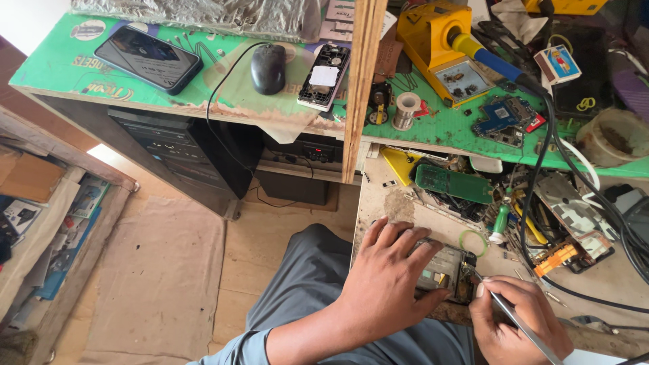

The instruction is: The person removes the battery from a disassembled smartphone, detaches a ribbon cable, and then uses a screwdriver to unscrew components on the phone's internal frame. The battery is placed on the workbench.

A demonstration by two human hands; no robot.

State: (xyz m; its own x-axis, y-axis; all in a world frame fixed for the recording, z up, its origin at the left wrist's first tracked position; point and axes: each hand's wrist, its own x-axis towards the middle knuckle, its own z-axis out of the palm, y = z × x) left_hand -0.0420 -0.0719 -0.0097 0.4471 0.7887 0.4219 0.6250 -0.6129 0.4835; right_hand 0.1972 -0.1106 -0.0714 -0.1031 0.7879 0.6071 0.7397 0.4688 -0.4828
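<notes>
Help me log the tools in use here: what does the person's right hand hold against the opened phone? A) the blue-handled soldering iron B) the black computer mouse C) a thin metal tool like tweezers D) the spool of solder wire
C: the right hand grips a thin metal tool whose tip meets the opened phone that the left hand steadies.

A dark-screened phone lies on the green shelf; a small blue-and-white box sits right.

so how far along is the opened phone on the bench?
Done: the phone lies open, its insides bare. In hand: the left hand pins it down while the right hand works thin metal tweezers into its right edge. Left: it is not closed up; loose boards lie around.
</notes>
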